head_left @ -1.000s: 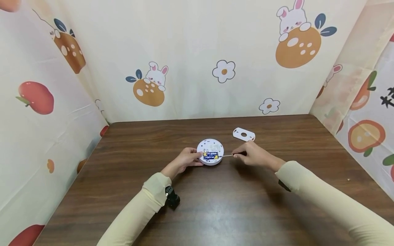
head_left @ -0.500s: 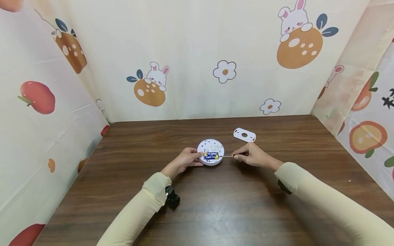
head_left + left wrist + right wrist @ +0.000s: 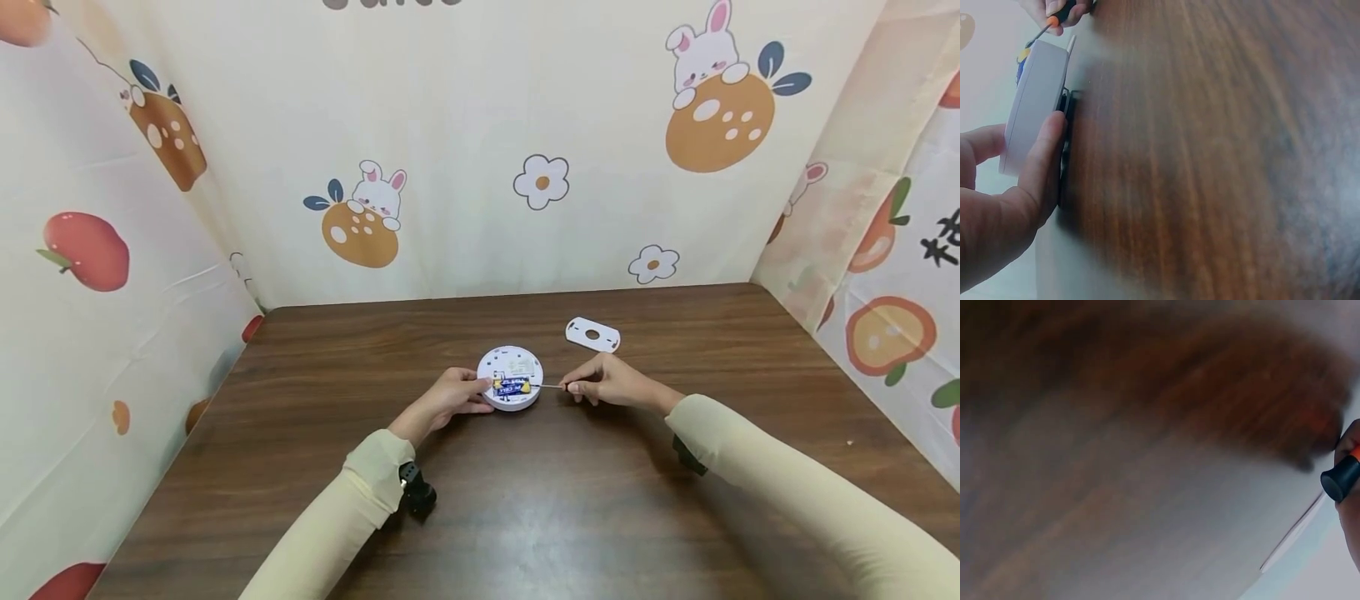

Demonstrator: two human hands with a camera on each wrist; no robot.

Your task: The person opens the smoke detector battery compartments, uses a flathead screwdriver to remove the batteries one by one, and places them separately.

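Observation:
In the head view, a round white device [image 3: 504, 363], resembling a smoke detector, lies face up. A blue and yellow battery [image 3: 512, 387] sits on its near side. My left hand [image 3: 448, 398] grips the device's left edge, thumb on top and fingers along the side and beneath. My right hand [image 3: 611, 383] pinches a small screwdriver [image 3: 552, 386], and its thin shaft reaches the battery's right end. The left wrist view shows the battery [image 3: 1021, 67] sticking up past the device's face, beside the screwdriver tip. The black and orange screwdriver handle [image 3: 1341, 478] appears in the right wrist view.
A white mounting plate [image 3: 592, 335] with a central hole lies behind my right hand. The brown wooden table [image 3: 517, 508] has printed curtains [image 3: 465, 108] along its back and sides. A tiny speck [image 3: 850, 442] lies at the right.
The head view has shifted slightly. Both hands keep their hold, and the screwdriver stays at the battery's end with only a slight shift in the right hand.

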